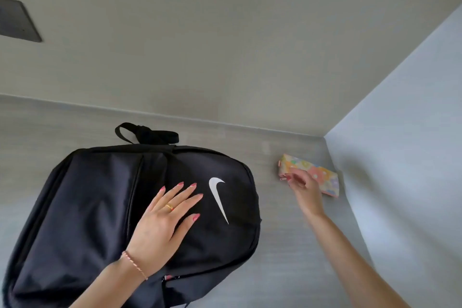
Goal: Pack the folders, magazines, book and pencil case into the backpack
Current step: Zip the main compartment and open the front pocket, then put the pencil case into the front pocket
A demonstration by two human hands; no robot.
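Observation:
A black backpack [95, 207] with a white swoosh logo lies flat on the grey surface, its carry loop toward the back wall. My left hand [165, 217] rests flat on its front panel with fingers straight. A pastel flowered pencil case [317, 172] lies to the right, near the corner of the side wall. My right hand [301, 184] is over the near edge of the pencil case, fingers loosely spread and blurred; whether it grips the case is unclear. Folders, magazines and book are not in view.
The grey surface [287, 245] meets a back wall and a pale side wall [400, 157] on the right, forming a corner just behind the pencil case. A dark plate [17, 20] sits on the back wall at the upper left.

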